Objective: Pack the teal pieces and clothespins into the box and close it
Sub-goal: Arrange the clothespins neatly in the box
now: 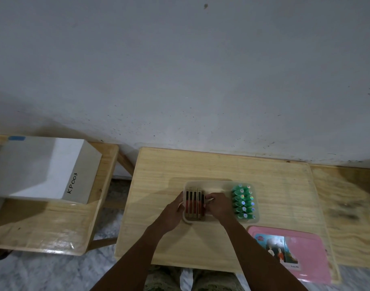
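Table (222, 164): box (217, 185) holds clothespins (193, 203) at nine o'clock, teal pieces (243, 201) at three; my left hand (173, 211) grips box, right hand (218, 204) pinches clothespins.

**Surroundings: furniture, carton, room surfaces**

Pale wooden table (159, 238), centre, set against the wall. Second wooden table (54, 223), left, apart from the first by a gap. On it stands a white carton (33, 164), hand-lettered "KP003" (72, 183) on its side, with a strip of blue tape (17, 138) at its far edge. Plywood surface (348, 206), right, just beside the centre table, dark-smudged. Grey-white wall (180, 70), speckled near its foot. Mottled grey floor (108, 267).
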